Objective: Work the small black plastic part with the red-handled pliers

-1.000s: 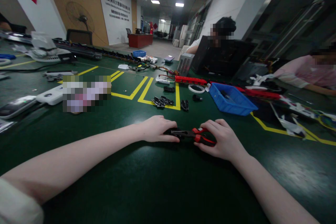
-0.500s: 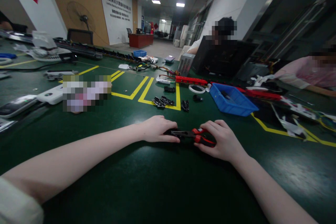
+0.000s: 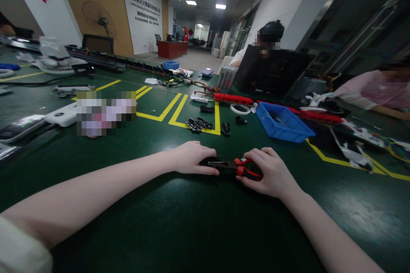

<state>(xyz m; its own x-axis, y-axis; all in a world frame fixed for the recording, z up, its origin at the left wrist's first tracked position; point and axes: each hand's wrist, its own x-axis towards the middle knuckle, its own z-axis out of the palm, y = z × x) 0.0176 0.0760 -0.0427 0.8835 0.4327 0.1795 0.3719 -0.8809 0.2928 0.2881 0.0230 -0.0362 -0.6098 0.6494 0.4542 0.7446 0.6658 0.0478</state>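
Red-and-black handled pliers (image 3: pixel 246 171) lie in the grip of my right hand (image 3: pixel 272 173), with their long narrow jaws pointing left. My left hand (image 3: pixel 196 158) is closed on a small black part (image 3: pixel 205 161), pinched between thumb and fingers. The tips of the pliers reach that part; how they grip it is too small to tell. Beyond my hands, several similar black parts (image 3: pixel 199 124) sit by a yellow tape outline. One more black part (image 3: pixel 226 128) stands just right of the tape, and a small dark piece (image 3: pixel 241 120) lies farther right.
A blue bin (image 3: pixel 284 123) with dark items inside stands at the right. Behind it runs a red strip (image 3: pixel 233 98), near a white ring (image 3: pixel 240 109). White devices (image 3: pixel 65 115) lie at the left. Two people sit across the green table (image 3: pixel 192 226).
The pliers and my right hand have shifted very slightly left. My left hand stays almost where it was, still on the black part.
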